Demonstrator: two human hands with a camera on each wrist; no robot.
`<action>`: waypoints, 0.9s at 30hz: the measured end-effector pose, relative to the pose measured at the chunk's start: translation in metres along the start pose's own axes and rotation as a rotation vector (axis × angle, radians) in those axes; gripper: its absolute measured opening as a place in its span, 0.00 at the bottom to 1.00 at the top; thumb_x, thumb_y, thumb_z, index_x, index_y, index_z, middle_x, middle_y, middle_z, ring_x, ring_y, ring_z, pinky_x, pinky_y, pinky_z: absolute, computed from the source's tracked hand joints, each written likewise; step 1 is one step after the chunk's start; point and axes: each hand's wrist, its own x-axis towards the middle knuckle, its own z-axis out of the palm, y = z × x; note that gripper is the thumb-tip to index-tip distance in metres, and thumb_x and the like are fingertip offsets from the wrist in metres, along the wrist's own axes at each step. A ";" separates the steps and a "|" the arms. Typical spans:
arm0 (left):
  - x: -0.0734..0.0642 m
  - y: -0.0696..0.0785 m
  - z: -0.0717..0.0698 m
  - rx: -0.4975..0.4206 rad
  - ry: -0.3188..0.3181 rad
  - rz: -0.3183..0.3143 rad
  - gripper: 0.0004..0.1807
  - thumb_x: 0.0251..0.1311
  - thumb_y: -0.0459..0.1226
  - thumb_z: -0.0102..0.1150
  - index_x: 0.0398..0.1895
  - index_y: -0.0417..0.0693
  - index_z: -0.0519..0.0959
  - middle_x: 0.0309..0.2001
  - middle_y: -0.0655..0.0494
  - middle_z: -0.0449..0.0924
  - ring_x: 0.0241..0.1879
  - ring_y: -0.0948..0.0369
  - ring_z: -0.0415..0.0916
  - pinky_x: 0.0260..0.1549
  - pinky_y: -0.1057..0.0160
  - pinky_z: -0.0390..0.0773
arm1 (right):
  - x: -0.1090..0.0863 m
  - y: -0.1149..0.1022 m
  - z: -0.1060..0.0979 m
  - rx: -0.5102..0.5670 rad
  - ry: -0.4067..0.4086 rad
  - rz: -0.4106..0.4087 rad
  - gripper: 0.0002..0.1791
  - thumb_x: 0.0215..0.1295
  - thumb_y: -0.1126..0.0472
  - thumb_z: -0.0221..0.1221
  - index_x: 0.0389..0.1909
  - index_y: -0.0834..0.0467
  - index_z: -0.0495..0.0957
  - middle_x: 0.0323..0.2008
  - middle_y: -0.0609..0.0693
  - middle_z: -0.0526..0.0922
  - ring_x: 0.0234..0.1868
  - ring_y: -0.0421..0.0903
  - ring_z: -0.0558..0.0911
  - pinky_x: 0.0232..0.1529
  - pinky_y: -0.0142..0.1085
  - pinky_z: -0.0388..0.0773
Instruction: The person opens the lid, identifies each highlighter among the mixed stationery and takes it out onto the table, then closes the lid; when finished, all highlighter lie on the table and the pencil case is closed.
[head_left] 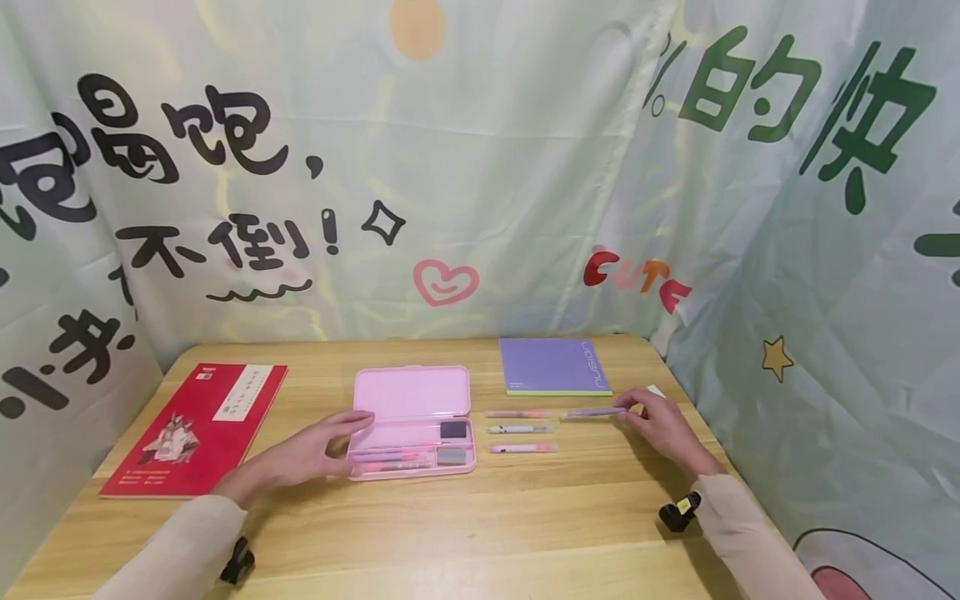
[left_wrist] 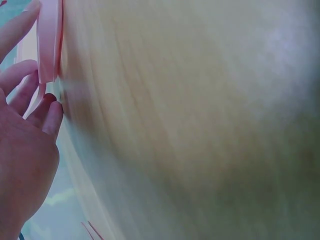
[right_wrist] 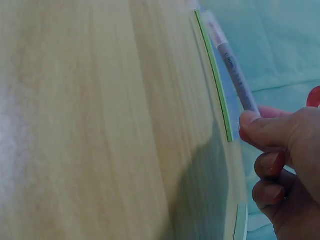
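A pink pencil case (head_left: 412, 392) lies with its lid folded back on the table. My left hand (head_left: 315, 450) holds its left end, the thumb near the front edge and a finger near the hinge; the left wrist view shows fingers around the pink end (left_wrist: 49, 40). Inside the case are pens (head_left: 390, 458), a black block (head_left: 453, 429) and a grey block (head_left: 451, 457). On the right, my right hand (head_left: 663, 425) pinches the end of a purple pen (head_left: 592, 412) with a clear cap, between thumb and index finger. The right wrist view shows this pen (right_wrist: 235, 70) pointing away from the hand.
Three pens lie in a column right of the case: an upper one (head_left: 521, 414), a middle one (head_left: 520, 429) and a lower one (head_left: 522, 448). A purple notebook (head_left: 555, 365) lies behind them. A red booklet (head_left: 195, 433) lies left. Printed curtains (head_left: 510, 167) surround the wooden table (head_left: 465, 533).
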 end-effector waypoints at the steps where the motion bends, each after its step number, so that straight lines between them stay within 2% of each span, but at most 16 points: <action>1: 0.000 0.000 0.000 0.002 0.000 -0.001 0.51 0.63 0.55 0.74 0.86 0.52 0.63 0.86 0.44 0.57 0.84 0.36 0.52 0.77 0.22 0.55 | 0.001 0.000 0.002 -0.001 -0.001 0.002 0.05 0.72 0.69 0.69 0.46 0.59 0.86 0.43 0.55 0.89 0.31 0.39 0.73 0.33 0.31 0.71; 5: 0.000 0.000 0.000 0.005 0.000 -0.001 0.52 0.63 0.56 0.74 0.86 0.52 0.63 0.86 0.43 0.57 0.84 0.36 0.52 0.77 0.22 0.55 | 0.003 0.000 0.009 -0.010 -0.002 0.022 0.05 0.71 0.69 0.69 0.45 0.60 0.86 0.45 0.57 0.89 0.39 0.46 0.79 0.39 0.35 0.76; 9: -0.001 0.001 0.000 0.004 0.001 0.001 0.51 0.63 0.56 0.74 0.86 0.52 0.63 0.86 0.43 0.57 0.84 0.36 0.52 0.77 0.22 0.56 | 0.004 -0.001 0.015 -0.035 0.005 0.049 0.05 0.71 0.70 0.69 0.45 0.61 0.86 0.46 0.59 0.89 0.48 0.54 0.83 0.47 0.45 0.81; 16: -0.001 0.002 -0.001 0.014 -0.002 0.008 0.51 0.63 0.56 0.74 0.86 0.52 0.64 0.86 0.43 0.58 0.84 0.35 0.53 0.76 0.21 0.56 | 0.006 -0.001 0.021 -0.088 0.014 0.066 0.04 0.71 0.70 0.68 0.44 0.61 0.87 0.47 0.61 0.88 0.51 0.59 0.84 0.54 0.58 0.80; 27: -0.002 0.000 -0.002 0.007 0.004 0.008 0.51 0.62 0.55 0.75 0.86 0.53 0.64 0.86 0.44 0.58 0.84 0.35 0.52 0.77 0.21 0.55 | 0.006 0.001 0.024 -0.085 0.030 0.052 0.04 0.72 0.71 0.67 0.43 0.61 0.87 0.45 0.59 0.88 0.50 0.59 0.84 0.51 0.56 0.80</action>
